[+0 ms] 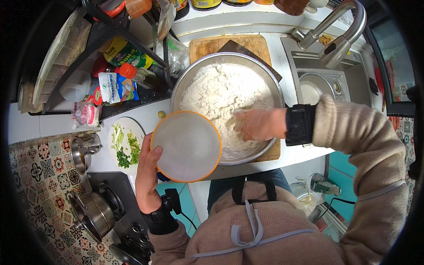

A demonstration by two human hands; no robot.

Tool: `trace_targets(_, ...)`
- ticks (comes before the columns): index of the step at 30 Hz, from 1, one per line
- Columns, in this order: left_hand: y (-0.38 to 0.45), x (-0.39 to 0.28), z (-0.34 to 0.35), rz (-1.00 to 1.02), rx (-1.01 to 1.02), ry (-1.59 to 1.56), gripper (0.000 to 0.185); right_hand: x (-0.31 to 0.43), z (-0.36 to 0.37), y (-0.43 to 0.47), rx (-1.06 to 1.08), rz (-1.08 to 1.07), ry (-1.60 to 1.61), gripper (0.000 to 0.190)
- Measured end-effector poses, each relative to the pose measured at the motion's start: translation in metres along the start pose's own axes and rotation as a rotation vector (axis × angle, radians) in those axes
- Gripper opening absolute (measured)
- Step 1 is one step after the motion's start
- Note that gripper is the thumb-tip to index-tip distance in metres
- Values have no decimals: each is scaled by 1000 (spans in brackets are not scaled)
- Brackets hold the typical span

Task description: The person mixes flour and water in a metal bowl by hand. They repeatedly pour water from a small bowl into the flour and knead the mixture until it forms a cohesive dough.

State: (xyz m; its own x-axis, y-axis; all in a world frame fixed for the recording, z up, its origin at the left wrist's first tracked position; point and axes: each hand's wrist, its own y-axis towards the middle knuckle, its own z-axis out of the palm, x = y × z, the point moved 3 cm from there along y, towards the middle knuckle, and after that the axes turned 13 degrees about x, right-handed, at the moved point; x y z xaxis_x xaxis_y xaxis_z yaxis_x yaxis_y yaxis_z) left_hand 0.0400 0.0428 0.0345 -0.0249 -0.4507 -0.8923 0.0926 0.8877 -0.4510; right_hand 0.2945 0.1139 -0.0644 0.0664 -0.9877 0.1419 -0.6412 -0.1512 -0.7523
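Observation:
My left hand [147, 172] grips the near left side of a translucent white bowl [187, 147] with an orange rim, its thumb over the edge. The bowl is held in front of the near left part of a wide metal basin [176, 96]. Inside that basin lies a heap of white flour [228, 84], partly clumped into shaggy flakes. My right hand [256, 124] is down in the flour at the basin's right side. It is blurred and its fingertips are buried, so their grip cannot be made out.
A wooden cutting board [212, 44] and a dark flat slab [239, 47] lie under the basin. Left stands a plate [127, 123] of chopped greens, beside a rack with seasonings and a salt-like packet [117, 88]. A metal pot [96, 212] sits near the stove; a faucet [344, 43] overhangs the sink [357, 82].

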Motion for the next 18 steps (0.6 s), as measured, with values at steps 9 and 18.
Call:
trace_targets(9,2,-2,7,-10,30,19,52,-39,-32,32,-288,352,-175,32)
trace_targets(18,1,-4,9,-46,54,67,49,3,-5,11,-124,-20,217,27)
